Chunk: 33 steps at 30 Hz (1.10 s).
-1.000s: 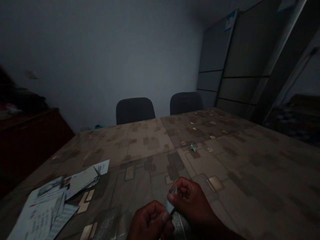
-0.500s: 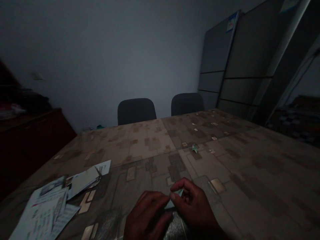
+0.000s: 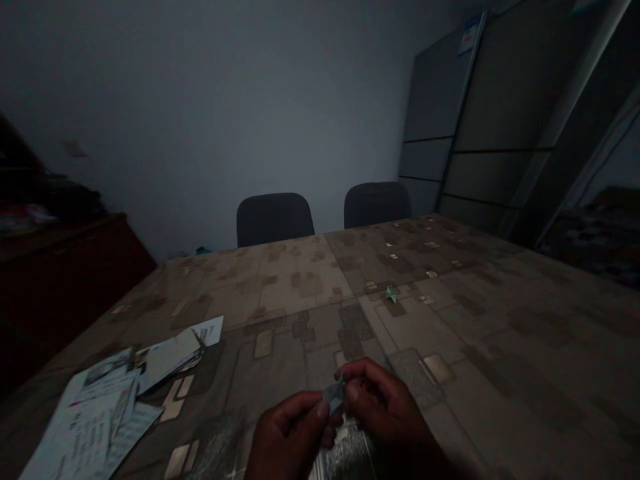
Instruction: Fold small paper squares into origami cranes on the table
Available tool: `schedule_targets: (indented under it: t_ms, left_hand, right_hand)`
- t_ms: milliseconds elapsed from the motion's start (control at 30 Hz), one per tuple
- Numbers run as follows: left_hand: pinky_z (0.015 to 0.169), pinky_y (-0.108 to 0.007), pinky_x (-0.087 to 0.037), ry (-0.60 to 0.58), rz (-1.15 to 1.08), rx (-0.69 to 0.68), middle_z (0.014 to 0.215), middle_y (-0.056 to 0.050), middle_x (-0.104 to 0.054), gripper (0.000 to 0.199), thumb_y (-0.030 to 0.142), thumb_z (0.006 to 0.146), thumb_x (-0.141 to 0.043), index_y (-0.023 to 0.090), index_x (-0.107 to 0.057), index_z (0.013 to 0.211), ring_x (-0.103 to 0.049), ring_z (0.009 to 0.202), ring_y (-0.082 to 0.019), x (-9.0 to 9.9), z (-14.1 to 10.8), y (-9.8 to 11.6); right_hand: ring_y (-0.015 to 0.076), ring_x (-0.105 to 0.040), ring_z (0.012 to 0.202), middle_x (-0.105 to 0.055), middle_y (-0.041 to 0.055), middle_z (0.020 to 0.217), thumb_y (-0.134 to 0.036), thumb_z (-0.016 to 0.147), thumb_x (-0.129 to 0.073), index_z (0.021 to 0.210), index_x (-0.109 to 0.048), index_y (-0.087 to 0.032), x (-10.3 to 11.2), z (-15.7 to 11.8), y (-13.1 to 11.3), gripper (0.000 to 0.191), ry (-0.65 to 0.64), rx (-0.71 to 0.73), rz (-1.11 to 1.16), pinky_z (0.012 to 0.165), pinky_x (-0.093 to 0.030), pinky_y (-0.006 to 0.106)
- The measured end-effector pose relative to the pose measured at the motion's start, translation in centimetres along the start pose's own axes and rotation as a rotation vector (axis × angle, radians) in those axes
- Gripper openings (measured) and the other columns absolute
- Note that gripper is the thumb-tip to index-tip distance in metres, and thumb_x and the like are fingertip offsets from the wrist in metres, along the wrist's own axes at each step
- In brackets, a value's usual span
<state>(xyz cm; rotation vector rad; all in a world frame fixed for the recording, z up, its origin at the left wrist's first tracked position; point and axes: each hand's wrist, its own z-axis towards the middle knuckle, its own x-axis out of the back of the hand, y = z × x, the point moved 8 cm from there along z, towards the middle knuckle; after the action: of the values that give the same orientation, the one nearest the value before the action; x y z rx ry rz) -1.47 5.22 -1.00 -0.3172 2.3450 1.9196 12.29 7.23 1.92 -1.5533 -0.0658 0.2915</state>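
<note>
Between both hands, over the near edge of the table, is a small folded piece of pale green paper (image 3: 334, 395). The thumb and fingers of my left hand (image 3: 293, 430) pinch its left side. My right hand (image 3: 383, 407) grips the right end, with its fingers curled and partly hiding the paper. Farther off, a little green folded-paper figure (image 3: 391, 295) with pointed tips stands alone on the tabletop.
The table (image 3: 280, 287) has a patterned brown cover. Printed sheets (image 3: 95, 407) and a stack of papers (image 3: 173, 357) lie at the left. Two dark chairs (image 3: 275, 220) stand at the far side, before a wall. A tall cabinet (image 3: 500, 127) rises at the right.
My left hand has turned, its thumb now on top of the folded paper, which shows more between the hands. My right fingers have shifted slightly left. The view has moved a little.
</note>
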Motion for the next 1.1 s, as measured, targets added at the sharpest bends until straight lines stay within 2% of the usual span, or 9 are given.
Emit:
schedule_targets:
  t_ms: [67, 200, 400, 533, 700, 933, 1100]
  left_hand:
    - [0.053, -0.024, -0.041, -0.029, -0.073, 0.07, 0.048, -0.001, -0.061, 0.036, 0.047, 0.058, -0.083, 0.013, -0.073, 0.06, -0.052, 0.05, -0.014, -0.3, -0.2, -0.8]
    - [0.053, -0.022, -0.041, -0.038, -0.053, 0.088, 0.047, 0.0, -0.06, 0.037, 0.048, 0.055, -0.084, 0.013, -0.073, 0.06, -0.051, 0.047, -0.011, -0.7, -0.7, -0.8]
    - [0.048, -0.021, -0.044, 0.105, -0.081, 0.059, 0.054, 0.001, -0.065, 0.04, 0.045, 0.045, -0.089, 0.016, -0.071, 0.067, -0.057, 0.047, -0.012, 0.3, -0.7, -0.2]
    - [0.046, -0.019, -0.04, 0.081, -0.108, 0.05, 0.051, 0.001, -0.066, 0.037, 0.042, 0.051, -0.088, 0.015, -0.071, 0.07, -0.056, 0.044, -0.009, 0.2, -0.6, -0.1]
    - [0.05, -0.019, -0.039, 0.021, -0.101, 0.038, 0.045, 0.002, -0.062, 0.032, 0.043, 0.061, -0.083, 0.014, -0.072, 0.07, -0.055, 0.046, -0.009, 0.1, -0.4, -0.2]
    - [0.052, -0.021, -0.04, 0.03, -0.104, 0.061, 0.048, 0.0, -0.063, 0.037, 0.045, 0.059, -0.083, 0.012, -0.072, 0.07, -0.054, 0.048, -0.011, 0.2, -0.4, -0.5]
    - [0.049, -0.02, -0.039, 0.055, -0.155, 0.031, 0.051, 0.002, -0.064, 0.033, 0.039, 0.059, -0.085, 0.016, -0.067, 0.075, -0.053, 0.046, -0.01, 0.2, -0.6, -0.2]
  right_hand:
    - [0.0149, -0.056, 0.056, -0.057, -0.0009, 0.062, -0.048, 0.076, -0.064, 0.086, -0.059, -0.016, -0.2, 0.0, 0.6, 0.034, -0.016, -0.034, 0.029, 0.056, -0.042, 0.026]
    - [0.014, -0.054, 0.054, -0.053, -0.002, 0.06, -0.048, 0.075, -0.064, 0.076, -0.055, -0.017, -0.3, 0.2, 1.2, 0.032, -0.045, -0.038, 0.038, 0.054, -0.04, 0.025]
    - [0.0106, -0.043, 0.052, -0.046, -0.0045, 0.059, -0.044, 0.075, -0.065, 0.075, -0.056, -0.016, -0.2, 0.1, 0.7, 0.029, -0.023, -0.043, 0.0, 0.052, -0.034, 0.022]
    - [0.011, -0.042, 0.054, -0.048, -0.0031, 0.062, -0.046, 0.076, -0.063, 0.084, -0.059, -0.016, -0.3, -0.1, 0.5, 0.031, -0.025, -0.061, 0.004, 0.051, -0.033, 0.022]
    - [0.0097, -0.038, 0.052, -0.044, -0.0052, 0.058, -0.046, 0.075, -0.064, 0.082, -0.058, -0.016, -0.8, -0.1, 0.8, 0.031, -0.075, -0.06, 0.021, 0.051, -0.03, 0.022]
    - [0.0118, -0.046, 0.057, -0.052, -0.0014, 0.065, -0.045, 0.074, -0.067, 0.084, -0.058, -0.015, -1.1, -0.1, 1.3, 0.032, -0.099, -0.038, 0.065, 0.056, -0.035, 0.024]
    - [0.0116, -0.045, 0.056, -0.051, -0.0013, 0.065, -0.039, 0.071, -0.069, 0.083, -0.06, -0.015, -1.2, -0.2, 1.2, 0.028, -0.108, -0.052, 0.042, 0.055, -0.034, 0.024]
